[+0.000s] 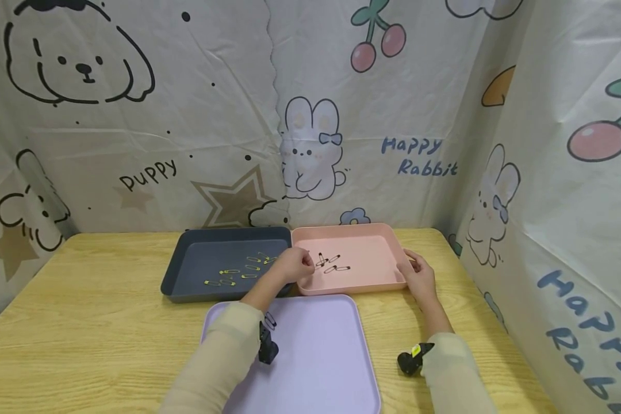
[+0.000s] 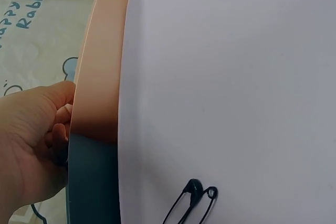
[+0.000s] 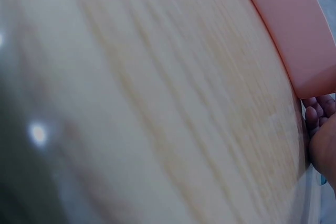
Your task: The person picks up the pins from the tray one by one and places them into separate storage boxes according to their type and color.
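My left hand (image 1: 292, 264) is over the left side of the pink tray (image 1: 362, 241), thumb and fingers drawn together. I cannot tell if something is between its fingertips. Beside it in that tray lie several safety pins (image 1: 331, 269) with dark heads. My right hand (image 1: 419, 278) grips the pink tray's right rim. In the right wrist view, the curled fingers (image 3: 312, 116) show by the tray's corner. Black safety pins (image 2: 194, 195) lie on the lilac tray (image 1: 321, 356), partly behind my left sleeve in the head view.
A dark blue tray (image 1: 202, 253) holding several yellow safety pins (image 1: 230, 271) stands left of the pink one. All three trays sit close together on a wooden table (image 1: 108, 322). A printed curtain (image 1: 227, 115) hangs behind and to the sides.
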Tool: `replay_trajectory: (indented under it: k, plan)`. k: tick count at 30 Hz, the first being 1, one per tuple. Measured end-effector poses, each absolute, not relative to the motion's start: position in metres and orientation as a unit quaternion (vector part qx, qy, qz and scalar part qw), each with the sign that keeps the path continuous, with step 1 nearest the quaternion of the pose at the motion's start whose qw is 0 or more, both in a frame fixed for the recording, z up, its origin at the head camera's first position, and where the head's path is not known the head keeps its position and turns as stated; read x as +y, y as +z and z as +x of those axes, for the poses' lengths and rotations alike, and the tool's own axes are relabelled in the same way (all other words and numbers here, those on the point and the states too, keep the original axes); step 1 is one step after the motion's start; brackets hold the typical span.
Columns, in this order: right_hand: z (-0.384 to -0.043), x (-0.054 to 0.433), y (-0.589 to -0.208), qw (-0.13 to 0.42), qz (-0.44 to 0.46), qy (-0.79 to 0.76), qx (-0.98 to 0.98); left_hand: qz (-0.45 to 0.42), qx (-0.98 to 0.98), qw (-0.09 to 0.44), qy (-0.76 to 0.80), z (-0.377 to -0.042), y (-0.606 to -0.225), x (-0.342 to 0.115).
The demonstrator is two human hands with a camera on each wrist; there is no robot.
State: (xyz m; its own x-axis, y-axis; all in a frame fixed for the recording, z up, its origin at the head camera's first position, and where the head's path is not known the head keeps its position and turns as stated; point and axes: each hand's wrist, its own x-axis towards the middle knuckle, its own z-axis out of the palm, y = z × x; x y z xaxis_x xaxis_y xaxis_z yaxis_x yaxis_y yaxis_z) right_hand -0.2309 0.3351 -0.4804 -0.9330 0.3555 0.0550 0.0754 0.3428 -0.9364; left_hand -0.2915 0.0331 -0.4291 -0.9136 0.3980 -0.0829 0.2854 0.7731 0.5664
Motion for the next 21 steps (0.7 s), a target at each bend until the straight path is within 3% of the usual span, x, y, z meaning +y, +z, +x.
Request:
replay_trajectory:
  k: [11,21]
  plan:
    - [-0.23,0.334,-0.478,0.126,-0.127,0.562,-0.807,0.178,0.947,0.093,0.251,-0.291,-0.431,0.035]
    - [-0.231,0.336,-0.479,0.122,-0.133,0.557,-0.811,0.201,0.907,0.099,0.356,-0.289,-0.422,0.025]
